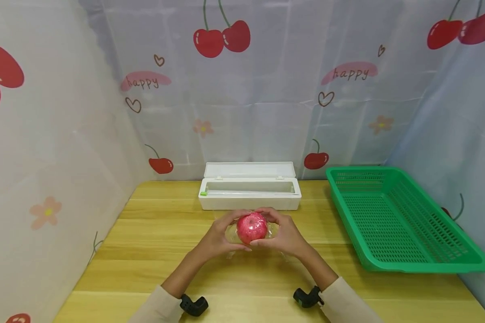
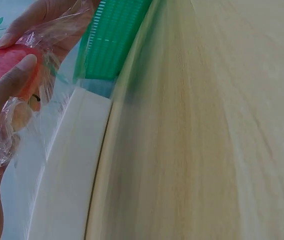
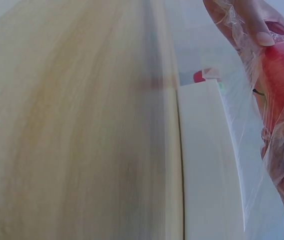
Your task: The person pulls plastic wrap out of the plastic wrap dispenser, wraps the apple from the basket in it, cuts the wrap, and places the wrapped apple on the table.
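Note:
A red apple [image 1: 252, 228] in clear plastic wrap [image 3: 254, 60] is held between both hands, above the middle of the table. My left hand [image 1: 216, 237] grips its left side, with the thumb on the near side and fingers curled round the far side. From the right, my right hand [image 1: 288, 237] holds it in the same way. Loose, crinkled film hangs around the apple in both wrist views. A dark stem shows on the apple's underside in the right wrist view. The fingers beneath are partly hidden by the film.
Behind the hands stands a white box [image 1: 249, 202] with its lid raised, a pale roll inside and a small green piece at its left end. A green slotted basket [image 1: 349, 233] sits on the right of the wooden table [image 1: 153, 251]. Printed curtains enclose the table.

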Tool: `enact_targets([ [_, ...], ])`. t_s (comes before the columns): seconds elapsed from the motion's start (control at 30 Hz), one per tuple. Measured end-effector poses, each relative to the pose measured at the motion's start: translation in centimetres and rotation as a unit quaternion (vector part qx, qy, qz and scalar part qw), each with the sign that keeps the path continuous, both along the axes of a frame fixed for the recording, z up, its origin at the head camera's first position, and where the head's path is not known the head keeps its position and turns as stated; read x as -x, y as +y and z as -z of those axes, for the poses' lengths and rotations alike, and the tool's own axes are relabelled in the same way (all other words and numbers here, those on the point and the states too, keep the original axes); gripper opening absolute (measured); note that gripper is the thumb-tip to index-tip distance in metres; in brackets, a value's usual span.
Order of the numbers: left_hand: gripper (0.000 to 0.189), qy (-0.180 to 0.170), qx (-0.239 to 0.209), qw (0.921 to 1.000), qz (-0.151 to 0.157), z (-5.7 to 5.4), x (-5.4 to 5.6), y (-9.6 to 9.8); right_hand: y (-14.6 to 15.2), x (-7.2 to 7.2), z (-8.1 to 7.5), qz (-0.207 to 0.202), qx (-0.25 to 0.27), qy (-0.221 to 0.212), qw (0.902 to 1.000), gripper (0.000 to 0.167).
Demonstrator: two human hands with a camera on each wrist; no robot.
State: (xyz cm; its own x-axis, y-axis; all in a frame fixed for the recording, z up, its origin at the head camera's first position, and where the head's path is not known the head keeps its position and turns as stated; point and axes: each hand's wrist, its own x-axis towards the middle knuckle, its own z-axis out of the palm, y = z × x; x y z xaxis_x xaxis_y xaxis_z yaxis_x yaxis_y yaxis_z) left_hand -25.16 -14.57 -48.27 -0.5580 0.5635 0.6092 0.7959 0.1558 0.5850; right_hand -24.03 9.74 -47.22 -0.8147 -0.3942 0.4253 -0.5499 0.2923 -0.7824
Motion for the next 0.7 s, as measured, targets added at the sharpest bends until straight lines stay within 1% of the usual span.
enact_targets([
  [0.3,0.092,0.013,0.012,0.9997,-0.019,0.18,-0.13,0.12,0.08,0.10,-0.02,-0.003,0.003,-0.012,0.9999,0.070],
  [0.43,0.093,0.028,0.018,0.9993,-0.016,0.22,-0.09,0.06,0.06,0.05,-0.01,0.002,-0.004,-0.017,0.9998,0.069],
  [0.53,0.091,0.041,0.019,0.9989,-0.011,0.20,-0.07,0.07,0.08,-0.02,0.02,0.008,-0.007,-0.025,0.9996,0.067],
  [0.7,0.085,0.050,0.016,0.9985,-0.016,0.13,-0.10,0.12,0.12,-0.08,0.09,0.009,-0.004,-0.042,0.9991,0.065],
])
